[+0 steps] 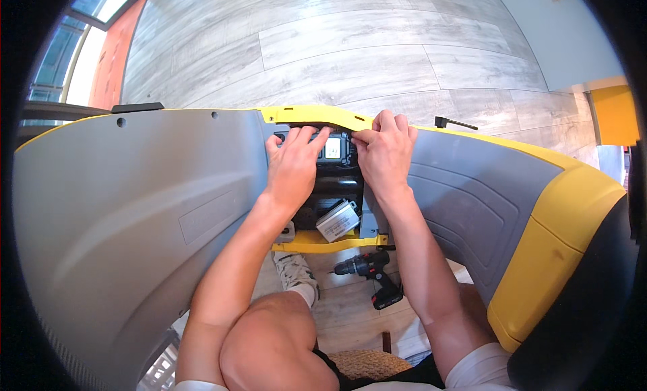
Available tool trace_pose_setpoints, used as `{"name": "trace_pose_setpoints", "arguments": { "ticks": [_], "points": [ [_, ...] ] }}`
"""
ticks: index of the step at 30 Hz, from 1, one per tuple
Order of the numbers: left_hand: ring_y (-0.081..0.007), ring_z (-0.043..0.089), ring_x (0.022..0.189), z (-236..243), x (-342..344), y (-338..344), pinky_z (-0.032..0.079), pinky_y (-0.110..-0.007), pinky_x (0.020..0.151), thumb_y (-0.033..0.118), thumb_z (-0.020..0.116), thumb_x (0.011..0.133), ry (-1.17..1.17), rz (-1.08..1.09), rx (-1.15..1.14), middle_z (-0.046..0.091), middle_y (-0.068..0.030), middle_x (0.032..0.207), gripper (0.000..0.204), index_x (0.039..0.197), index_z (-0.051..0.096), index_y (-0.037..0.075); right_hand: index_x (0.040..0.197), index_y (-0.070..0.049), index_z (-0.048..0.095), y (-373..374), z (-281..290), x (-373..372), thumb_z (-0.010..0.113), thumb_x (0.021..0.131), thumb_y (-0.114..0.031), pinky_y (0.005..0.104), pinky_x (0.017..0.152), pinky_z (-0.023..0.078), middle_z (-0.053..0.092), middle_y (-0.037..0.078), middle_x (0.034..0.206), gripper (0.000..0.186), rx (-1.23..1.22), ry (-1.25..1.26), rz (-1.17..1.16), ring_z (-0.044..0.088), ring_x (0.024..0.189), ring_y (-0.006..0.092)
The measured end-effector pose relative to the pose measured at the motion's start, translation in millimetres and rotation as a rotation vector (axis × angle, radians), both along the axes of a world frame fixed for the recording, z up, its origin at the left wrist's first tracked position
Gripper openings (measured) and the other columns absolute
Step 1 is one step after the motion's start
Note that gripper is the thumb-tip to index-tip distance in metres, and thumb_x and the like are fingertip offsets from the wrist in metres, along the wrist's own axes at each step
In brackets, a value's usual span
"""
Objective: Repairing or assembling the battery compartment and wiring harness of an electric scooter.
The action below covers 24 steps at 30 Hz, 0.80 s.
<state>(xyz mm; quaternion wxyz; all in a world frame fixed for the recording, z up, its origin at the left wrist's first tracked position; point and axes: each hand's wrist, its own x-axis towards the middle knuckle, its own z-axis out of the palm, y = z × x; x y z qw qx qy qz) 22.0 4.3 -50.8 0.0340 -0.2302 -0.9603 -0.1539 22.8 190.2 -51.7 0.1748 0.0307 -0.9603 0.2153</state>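
A black box (344, 150) with a white label lies in the far part of an opened compartment in the grey-and-yellow floorboard of a scooter-like vehicle. My left hand (294, 160) rests over the box's left part, its bent fingers apart and their tips at the far edge. Its thumb is hidden. At the box's right end my right hand (389, 154) is closed in a pinch, with the other fingers curled. Whatever lies between those fingertips is too small or covered. Nearer to me, a silver finned metal box (337, 220) sits tilted in the compartment.
Yellow frame strips (317, 114) border the compartment at its far and near sides. Grey panels (162, 168) rise left and right. A black cordless drill (371, 273) lies on the wood-look floor beside my shoe (294, 272). A black seat-like part (579, 303) bulges in at lower right.
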Motion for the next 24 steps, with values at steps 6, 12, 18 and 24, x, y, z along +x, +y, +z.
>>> {"name": "trace_pose_setpoints", "arguments": {
  "ticks": [6,12,18,24],
  "points": [
    [-0.0235,0.055,0.111,2,3,0,0.033,-0.048,0.089,-0.004,0.060,0.078,0.016,0.001,-0.061,0.060,-0.0050,0.118,0.057,0.133,0.062,0.010,0.077,-0.016,0.081,-3,1,-1,0.077,0.071,-0.017,0.0412,0.082,0.038,0.056,0.004,0.089,0.008,0.029,0.026,0.012,0.053,0.094,0.0253],
    [-0.0234,0.055,0.112,0,1,-4,0.035,-0.050,0.091,-0.002,0.060,0.080,0.021,-0.024,-0.036,0.060,-0.0059,0.118,0.055,0.134,0.061,0.010,0.072,-0.016,0.079,-2,-5,-10,0.070,0.074,-0.017,0.0398,0.079,0.038,0.055,0.005,0.087,0.009,0.106,0.039,0.110,0.052,0.092,0.0261],
    [-0.0215,0.055,0.113,-1,4,-5,0.036,-0.051,0.095,0.001,0.060,0.084,0.014,-0.017,-0.080,0.060,-0.0047,0.119,0.054,0.136,0.060,0.013,0.072,-0.016,0.079,3,-4,-13,0.067,0.075,-0.015,0.0401,0.078,0.038,0.055,0.006,0.088,0.012,0.081,0.075,0.226,0.053,0.091,0.0263],
    [-0.0225,0.052,0.122,1,2,-1,0.034,-0.052,0.098,-0.003,0.067,0.079,-0.094,0.016,-0.107,0.058,-0.0053,0.127,0.065,0.140,0.056,0.015,0.077,-0.015,0.080,9,4,-17,0.075,0.074,-0.012,0.0389,0.082,0.040,0.055,0.005,0.088,0.007,0.159,-0.022,0.266,0.054,0.093,0.0251]
  ]
}}
